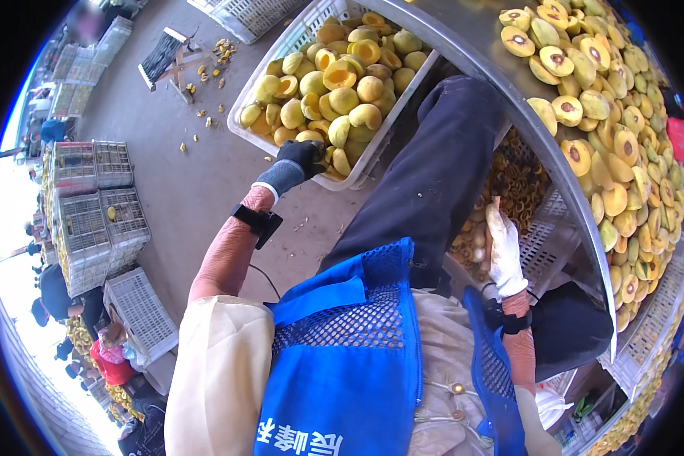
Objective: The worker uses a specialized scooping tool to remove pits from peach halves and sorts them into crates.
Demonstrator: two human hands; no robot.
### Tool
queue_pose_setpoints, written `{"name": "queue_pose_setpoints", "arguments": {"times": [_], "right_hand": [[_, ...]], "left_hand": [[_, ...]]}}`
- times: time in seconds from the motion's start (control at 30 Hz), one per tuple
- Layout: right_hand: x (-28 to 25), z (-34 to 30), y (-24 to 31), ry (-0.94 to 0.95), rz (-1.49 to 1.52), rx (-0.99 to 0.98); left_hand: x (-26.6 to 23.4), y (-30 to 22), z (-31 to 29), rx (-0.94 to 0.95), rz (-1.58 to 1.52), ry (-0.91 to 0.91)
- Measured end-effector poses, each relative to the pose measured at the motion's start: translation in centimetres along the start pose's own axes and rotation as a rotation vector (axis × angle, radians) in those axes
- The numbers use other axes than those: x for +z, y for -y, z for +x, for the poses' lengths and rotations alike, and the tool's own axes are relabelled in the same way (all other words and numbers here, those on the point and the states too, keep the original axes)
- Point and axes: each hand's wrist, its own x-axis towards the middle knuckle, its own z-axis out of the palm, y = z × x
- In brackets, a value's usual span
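Observation:
My left hand, in a dark grey glove, reaches over the near rim of a white plastic crate. Its fingers curl against a yellow peach half at the crate's edge, partly hidden by the glove. Many halved yellow-green peaches fill this crate, several showing hollowed centres. My right hand wears a white glove and is closed around a thin brownish tool; the tool's kind is not clear. It hangs below the rim of the metal table, above brown pit pieces.
A curved metal table at the right carries a heap of cut peaches with pits. Stacked crates stand at left, near other people. A small stool and fruit scraps are on the floor. My leg lies between the hands.

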Motion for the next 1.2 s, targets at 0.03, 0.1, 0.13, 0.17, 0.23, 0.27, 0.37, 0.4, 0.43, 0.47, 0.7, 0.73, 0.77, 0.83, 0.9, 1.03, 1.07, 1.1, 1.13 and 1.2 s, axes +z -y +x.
{"name": "queue_pose_setpoints", "arguments": {"times": [0.03,0.1,0.13,0.17,0.23,0.27,0.37,0.4,0.43,0.47,0.7,0.73,0.77,0.83,0.9,1.03,1.07,1.1,1.13,1.2], "right_hand": [[0.1,0.0,0.0,0.002,-0.023,0.016],[0.2,0.2,0.0,0.004,-0.048,0.035],[0.3,0.3,0.0,0.007,-0.040,0.044],[0.3,0.4,0.0,0.010,-0.032,0.053],[0.6,0.4,0.4,0.009,-0.028,0.047],[0.8,0.4,0.5,0.005,-0.024,0.039],[0.9,0.8,0.0,-0.001,-0.037,0.023],[0.9,1.0,-0.2,0.000,-0.037,0.025],[0.8,1.2,-0.4,0.015,-0.060,0.034],[0.8,1.3,-0.5,0.029,-0.084,0.043],[0.8,0.9,0.2,0.011,-0.065,0.022],[1.0,0.7,0.6,0.009,-0.031,0.037],[1.0,0.5,0.9,0.006,0.004,0.052],[0.8,0.4,1.2,0.004,0.011,0.062],[0.5,0.4,1.0,0.000,0.018,0.071],[0.0,-0.1,0.2,0.032,0.059,0.071],[-0.2,-0.2,-0.1,0.057,0.068,0.069],[-0.2,-0.2,-0.3,0.090,0.075,0.065],[-0.7,-0.2,-0.4,0.075,0.076,0.050],[-0.8,-0.3,-0.3,0.039,0.094,0.058]], "left_hand": [[0.2,0.2,0.0,0.098,0.017,-0.090],[0.5,0.7,0.1,0.196,0.031,-0.179],[0.5,1.0,0.4,0.219,0.092,-0.143],[0.5,1.4,0.6,0.241,0.153,-0.107],[0.4,2.2,1.1,0.328,0.143,-0.134],[0.3,2.5,1.1,0.417,0.133,-0.162],[0.4,1.9,1.3,0.409,0.114,-0.149],[0.6,1.8,1.2,0.406,0.083,-0.177],[0.8,1.7,1.0,0.406,0.083,-0.175],[1.0,1.6,0.9,0.415,0.092,-0.215],[-1.4,-0.8,2.1,0.335,0.283,0.152],[-1.2,-0.9,2.3,0.312,0.318,0.169],[-1.3,-1.2,2.5,0.315,0.321,0.167],[-1.3,-2.0,3.0,0.279,0.396,0.192],[-1.0,-2.5,3.3,0.266,0.413,0.193],[-1.8,-1.8,4.6,0.213,0.209,0.342],[-1.5,-1.1,5.4,0.225,0.191,0.395],[-1.1,-0.1,6.2,0.312,0.199,0.418],[-2.0,-1.3,6.9,0.163,0.121,0.554],[-2.8,-2.4,7.6,0.003,0.057,0.694]]}}
